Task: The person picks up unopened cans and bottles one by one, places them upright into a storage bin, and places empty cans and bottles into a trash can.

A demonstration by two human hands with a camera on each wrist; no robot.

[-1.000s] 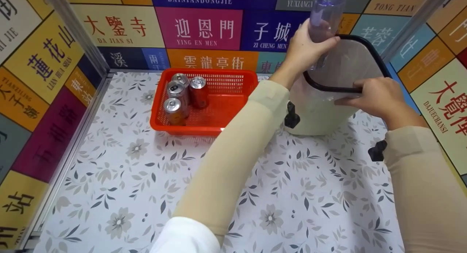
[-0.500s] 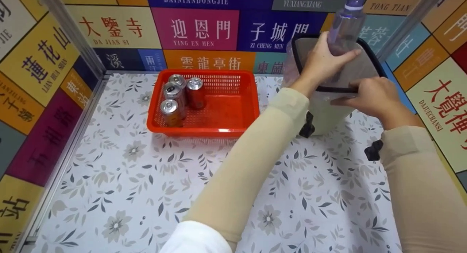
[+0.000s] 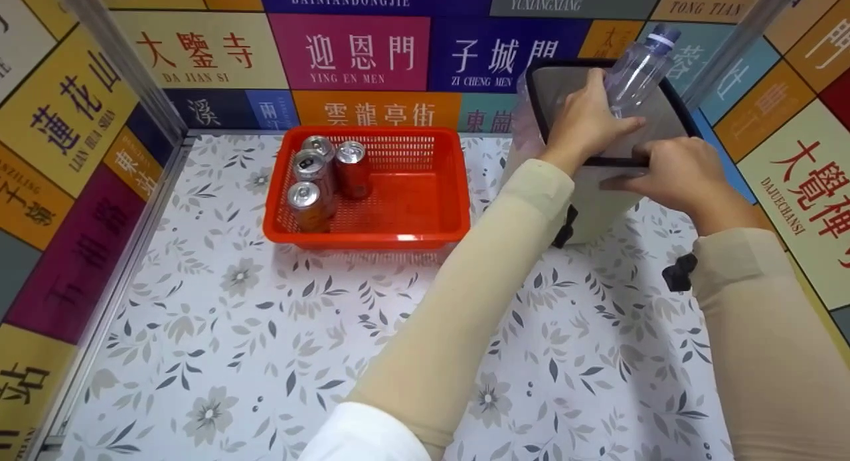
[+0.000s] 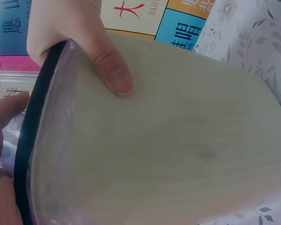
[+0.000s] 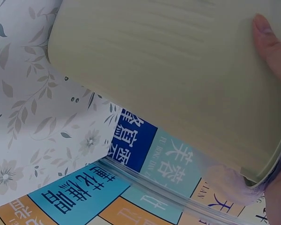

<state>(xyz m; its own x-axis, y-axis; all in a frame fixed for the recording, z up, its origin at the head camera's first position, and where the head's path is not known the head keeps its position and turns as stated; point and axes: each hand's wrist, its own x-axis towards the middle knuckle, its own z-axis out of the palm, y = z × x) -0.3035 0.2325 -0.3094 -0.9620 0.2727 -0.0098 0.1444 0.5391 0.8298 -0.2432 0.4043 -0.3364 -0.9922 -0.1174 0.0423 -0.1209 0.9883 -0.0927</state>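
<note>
A cream waste bin (image 3: 597,202) with a black rim and a thin plastic liner stands at the back right. My right hand (image 3: 687,175) grips its near rim, thumb on the outer wall, other fingers hidden inside. A clear plastic bottle (image 3: 641,76) with a dark cap leans right in the bin's mouth, its upper part above the rim. Around its lower part my left hand (image 3: 591,119) is spread at the opening, thumb straight and index finger pointing up. In the left wrist view, the left thumb (image 4: 7,110) shows beyond the rim, beside clear plastic.
Left of the bin sits a red perforated plastic basket (image 3: 418,238), with several drink cans (image 3: 352,172) standing at its left end. A flower-patterned cloth (image 3: 265,355) covers the table. Panels with printed characters (image 3: 348,52) and metal posts (image 3: 116,56) enclose the back and sides.
My left hand has moved right and down to the bin's mouth with the bottle. The bottle has gone from upright to leaning right, and the hand has loosened round it. My right hand keeps the rim.
</note>
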